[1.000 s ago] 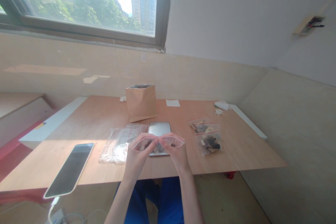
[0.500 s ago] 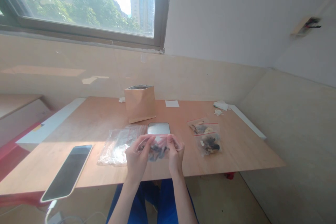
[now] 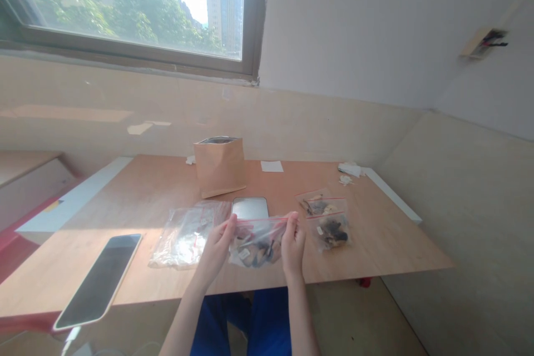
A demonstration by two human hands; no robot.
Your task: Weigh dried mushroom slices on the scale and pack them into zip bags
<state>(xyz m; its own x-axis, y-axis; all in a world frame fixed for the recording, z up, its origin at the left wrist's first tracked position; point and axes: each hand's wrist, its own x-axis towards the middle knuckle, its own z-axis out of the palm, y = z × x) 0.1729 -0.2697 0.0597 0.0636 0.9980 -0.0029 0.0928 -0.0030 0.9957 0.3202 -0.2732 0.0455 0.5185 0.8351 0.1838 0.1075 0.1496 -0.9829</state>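
Between my hands a clear zip-lock bag (image 3: 257,242) is stretched out by its top corners, its red seal strip running across the top. Dark and tan dried pieces and a small white packet lie inside it. My left hand (image 3: 221,242) pinches the left corner, and my right hand (image 3: 293,242) pinches the right one. Just behind the bag lies a flat silver scale-like plate (image 3: 249,207), its near edge partly covered. To the right rest filled zip-lock bags (image 3: 331,231) with similar contents. Flat clear plastic bags (image 3: 183,236) lie left of my left hand.
A brown paper pouch (image 3: 221,167) stands with its top open toward the back. A phone (image 3: 100,281) on a white cable lies at the table's front left. White paper (image 3: 272,166) and scraps (image 3: 350,169) are at the back edge, near the wall.
My hands have moved apart, pulling the bag's top edge wide and straight. The bag was bunched between them before; now its contents and white packet show more clearly.
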